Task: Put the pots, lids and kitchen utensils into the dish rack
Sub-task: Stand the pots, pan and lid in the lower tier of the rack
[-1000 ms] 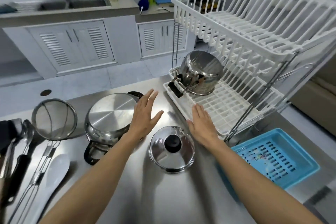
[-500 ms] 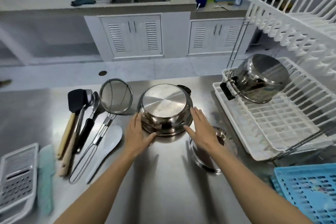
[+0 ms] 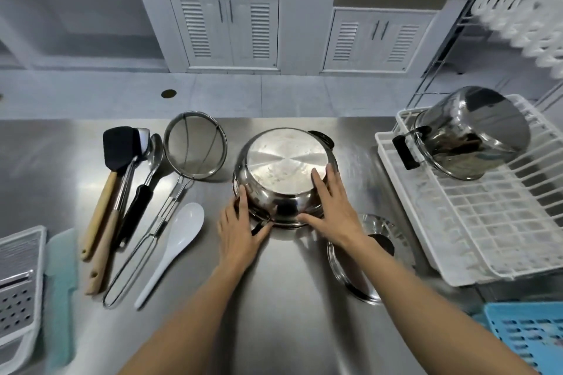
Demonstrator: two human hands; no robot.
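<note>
Landmark: upturned pot (image 3: pixel 286 173), mid-counter (image 3: pixel 289 298). Left hand (image 3: pixel 240 231) on its near-left wall, right hand (image 3: pixel 333 210) on its near-right side, fingertips up on the base. Left of pot: strainer (image 3: pixel 195 148), then ladle (image 3: pixel 146 179) and spatula (image 3: pixel 114 158); rice spoon (image 3: pixel 176 240) near-left; grater (image 3: pixel 18 292) far left at counter edge. Near-right of pot: lid (image 3: pixel 359 265), partly under right forearm. Right of pot: dish rack (image 3: pixel 475 222), second pot (image 3: pixel 469 134) on its side in the lower tier. Basket (image 3: pixel 524 335) nearer than the rack.

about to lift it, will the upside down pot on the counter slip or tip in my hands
The upside-down pot looks polished and curved, so it is probably slippery. Its wide rim lies flat on the counter, so it is unlikely to tip or roll. The left hand and right hand flank it, which should steady it.
</note>
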